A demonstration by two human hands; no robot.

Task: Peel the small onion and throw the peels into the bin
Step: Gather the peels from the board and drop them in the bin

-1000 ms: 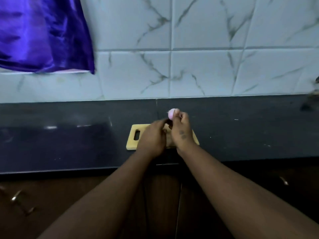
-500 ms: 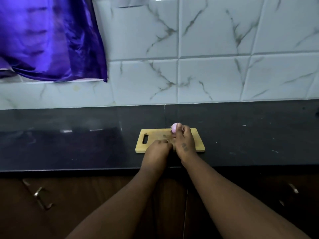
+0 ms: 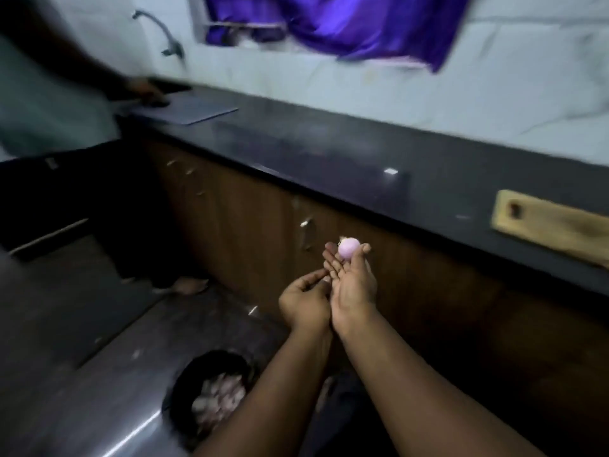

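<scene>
A small pale pink peeled onion (image 3: 349,248) sits between the fingertips of my right hand (image 3: 353,285), held up in front of the brown cabinet doors. My left hand (image 3: 304,300) is cupped right beside it, fingers curled; whether it holds peels I cannot tell. Down on the floor, below my left forearm, stands a dark round bin (image 3: 211,395) with pinkish peels inside. The wooden cutting board (image 3: 553,225) lies on the black counter (image 3: 329,150) at the far right.
Another person (image 3: 49,103) stands at the left by the counter, a hand on a grey board (image 3: 191,110), a bare foot (image 3: 189,285) on the floor. A tap (image 3: 164,31) and a purple cloth (image 3: 346,24) are on the tiled wall.
My view has swung left and down from the cutting board to the floor and bin. Both hands left the board and now hang in front of the cabinets, the onion still in my right hand.
</scene>
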